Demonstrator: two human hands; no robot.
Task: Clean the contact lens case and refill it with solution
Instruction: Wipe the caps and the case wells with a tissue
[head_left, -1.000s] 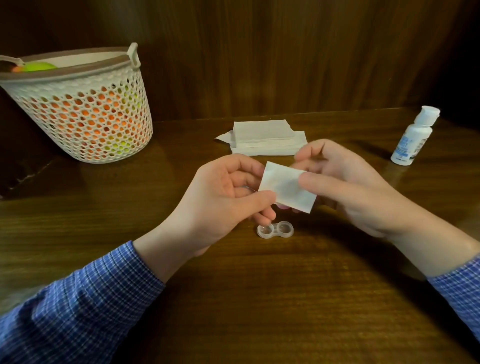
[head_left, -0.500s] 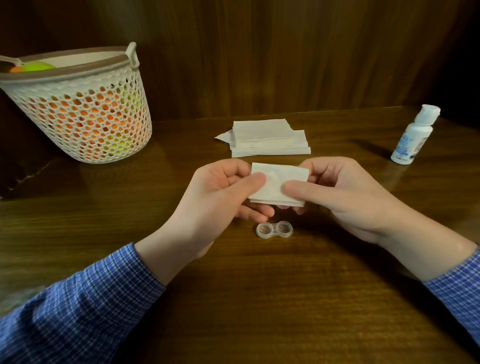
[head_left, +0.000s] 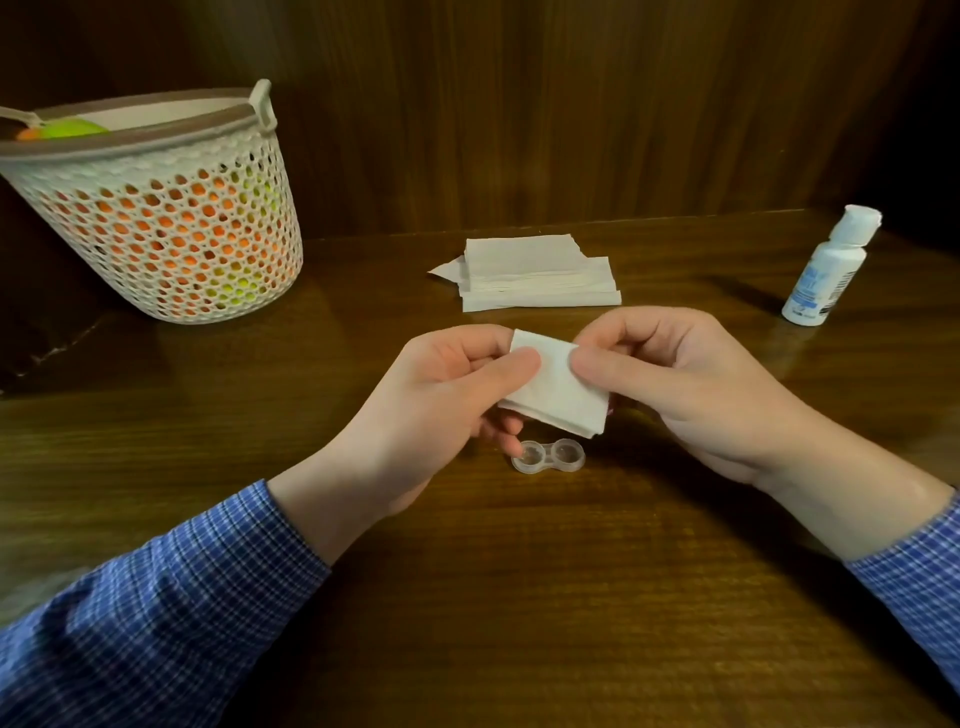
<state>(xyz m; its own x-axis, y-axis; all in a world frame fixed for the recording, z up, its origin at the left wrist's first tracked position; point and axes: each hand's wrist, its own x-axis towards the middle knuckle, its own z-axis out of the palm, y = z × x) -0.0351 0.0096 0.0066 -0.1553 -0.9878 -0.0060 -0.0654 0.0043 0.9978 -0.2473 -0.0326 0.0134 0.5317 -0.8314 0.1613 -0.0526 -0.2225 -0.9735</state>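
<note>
A small folded white tissue (head_left: 556, 395) is held above the table between both hands. My left hand (head_left: 441, 405) pinches its left edge with thumb and fingers. My right hand (head_left: 691, 384) pinches its upper right corner. Just below the tissue, a clear contact lens case (head_left: 548, 456) lies open on the wooden table (head_left: 519, 597), two round wells side by side, no caps in sight. A white solution bottle (head_left: 826, 270) with a white cap stands upright at the far right.
A stack of white tissues (head_left: 530, 273) lies behind the hands near the wooden back wall. A perforated white basket (head_left: 171, 228) with orange and green things inside stands at the far left.
The tissue has been folded smaller and now hangs as a narrower piece. Both hands have drawn closer together and a little lower. The lens case and bottle stayed put.
</note>
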